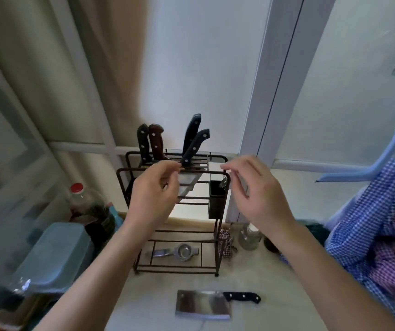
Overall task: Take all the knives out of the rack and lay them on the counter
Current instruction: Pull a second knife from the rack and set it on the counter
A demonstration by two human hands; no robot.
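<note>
One knife was already down: a cleaver (206,304) lay flat on the counter (263,271) at the near edge, blade to the left, black handle pointing right, well clear of everything else. Just beyond it stood the wire rack (175,235), with a metal squeezer thing (175,252) sitting on its bottom shelf. Both hands were up at the rack's top rail and neither had hold of anything as far as I could see. The left hand (153,197) had its fingers curled in loosely with thumb and forefinger nearly meeting, right in front of the blade hanging below the nearest handle. The right hand (258,192) was half open, fingers bent, off to the right side by the little black cup (215,199) hooked on the rack. Farther back, four knives were left in the slots, handles sticking up and away from the person: a black handle (143,144) and a brown handle (157,142) on the left, standing close to upright, then a tall dark handle (191,132) and a shorter dark handle (195,148) in the middle, both tipped to the right. That shorter one was the closest, just past the left fingertips, so I'd guess the left hand was better placed, and it'd want pulling up along that rightward slant rather than straight up. Bit blurry though.
</note>
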